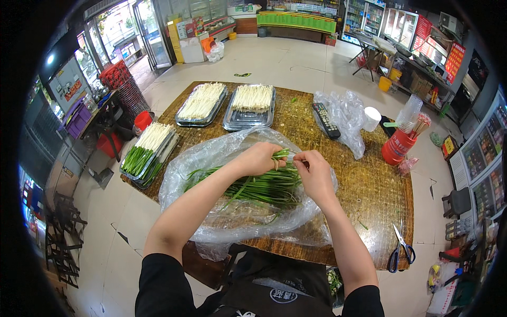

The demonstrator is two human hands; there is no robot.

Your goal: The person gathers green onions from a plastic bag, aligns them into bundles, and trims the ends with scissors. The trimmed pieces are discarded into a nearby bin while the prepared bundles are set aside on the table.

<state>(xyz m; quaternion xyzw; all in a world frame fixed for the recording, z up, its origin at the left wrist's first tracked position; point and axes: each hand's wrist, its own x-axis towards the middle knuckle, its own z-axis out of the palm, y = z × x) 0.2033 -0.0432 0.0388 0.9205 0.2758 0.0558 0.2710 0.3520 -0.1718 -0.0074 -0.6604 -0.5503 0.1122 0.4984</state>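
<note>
A loose pile of green garlic chives [265,190] lies on a spread clear plastic bag [178,202] in front of me. My left hand [259,158], with a ring on one finger, is closed around a small bunch of chives [282,152] above the pile. Just to its right, my right hand [315,174] has its thumb and fingertips pinched by the stalk ends; whether a stalk is between them is hidden. At the left edge, a clear tray [128,168] holds green cut stalks beside white enoki mushrooms [156,136].
Two more trays of enoki [204,101] [253,99] stand at the table's [368,202] far side. On the right are a remote control [326,121], crumpled plastic [348,115], a white cup [371,119] and a red skewer holder [396,146]. Scissors [401,245] lie at the near right corner.
</note>
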